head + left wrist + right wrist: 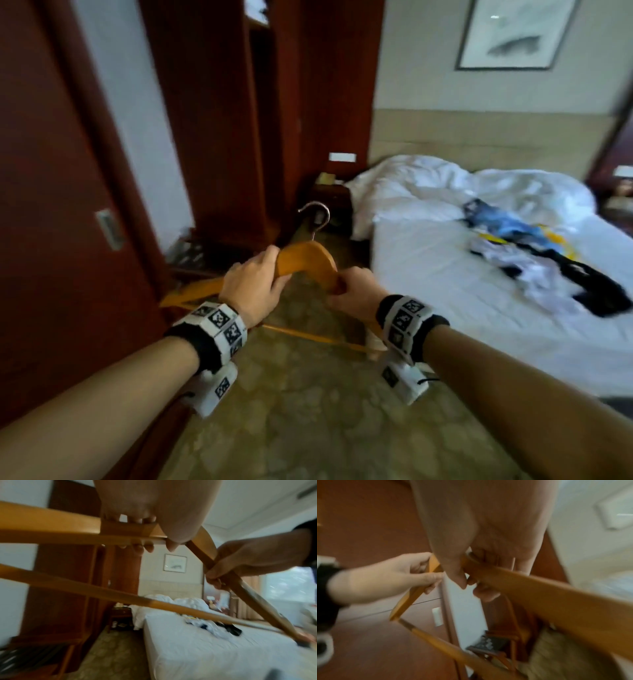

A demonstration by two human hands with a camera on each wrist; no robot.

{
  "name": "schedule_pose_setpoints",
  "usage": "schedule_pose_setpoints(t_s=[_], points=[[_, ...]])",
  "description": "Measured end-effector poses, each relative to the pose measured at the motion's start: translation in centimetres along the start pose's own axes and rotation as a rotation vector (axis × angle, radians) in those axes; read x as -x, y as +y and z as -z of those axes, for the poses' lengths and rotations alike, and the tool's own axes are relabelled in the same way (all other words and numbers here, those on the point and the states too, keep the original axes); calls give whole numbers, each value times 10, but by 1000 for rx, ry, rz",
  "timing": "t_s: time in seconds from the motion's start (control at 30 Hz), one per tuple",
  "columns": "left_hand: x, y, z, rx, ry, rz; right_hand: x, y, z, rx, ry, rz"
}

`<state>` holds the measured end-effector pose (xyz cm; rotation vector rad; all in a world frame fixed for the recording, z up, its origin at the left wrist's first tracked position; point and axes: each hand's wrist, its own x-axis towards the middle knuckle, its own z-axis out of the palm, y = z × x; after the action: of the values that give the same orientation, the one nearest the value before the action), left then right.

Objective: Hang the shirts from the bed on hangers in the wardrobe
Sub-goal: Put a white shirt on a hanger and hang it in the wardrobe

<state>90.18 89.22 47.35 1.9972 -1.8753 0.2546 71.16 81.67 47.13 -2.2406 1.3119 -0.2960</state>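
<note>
While both forearms reach forward over the patterned carpet (308, 411), the dark red wooden door (51, 205) with its metal handle plate (109, 229) fills the left side, and beyond it stand the tall reddish panels of the wardrobe (212, 120). Low beside these panels sits a slatted wooden rack (195, 253). Next comes the left hand (255, 284), its fingers curled over the left shoulder of the wooden hanger (305, 257), thumb beneath, as the left wrist view confirms. This hanger is held in the air between the two hands, its metal hook (317, 214) pointing away from the person and its thin lower bar (308, 335) running under both wrists. Gripping the hanger's right shoulder is the right hand (356, 291), fingers wrapped round the wood. Both wrists wear bands with black-and-white markers. Further right lies the bed (445, 291), covered in white sheets, with a rumpled duvet toward its head end. Near the bed's right edge lies a loose heap of shirts (534, 253) in blue, white, yellow and black. Above the headboard, a framed picture (513, 34) hangs on the wall.
</note>
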Motion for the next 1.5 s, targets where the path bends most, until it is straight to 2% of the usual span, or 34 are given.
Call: schedule_pose_setpoints(t_s=[0.13, 0.27, 0.43, 0.53, 0.67, 0.87, 1.07, 1.2, 1.3, 1.37, 1.5], points=[[-49, 55, -87, 116, -162, -104, -4, 91, 9, -142, 84, -215], [-104, 98, -161, 304, -289, -175, -25, 161, 32, -101, 107, -371], [-159, 141, -208, 271, -418, -326, -46, 231, 44, -98, 155, -543], [-189, 161, -238, 249, -447, -428, -55, 260, 50, -125, 161, -605], [-222, 196, -273, 318, -548, -485, -61, 295, 67, -160, 187, -703], [-284, 274, -330, 318, -609, -631, -69, 380, 98, -211, 258, -822], [-362, 376, -394, 267, -634, -740, -92, 498, 154, -295, 321, -898], [-428, 434, -428, 276, -666, -717, -104, 576, 210, -377, 358, -946], [-468, 478, -450, 325, -638, -717, -120, 629, 246, -423, 361, -971], [-489, 504, -465, 350, -612, -715, -131, 659, 264, -446, 373, -986], [-533, 551, -505, 353, -666, -740, -151, 718, 289, -532, 375, -1029]])
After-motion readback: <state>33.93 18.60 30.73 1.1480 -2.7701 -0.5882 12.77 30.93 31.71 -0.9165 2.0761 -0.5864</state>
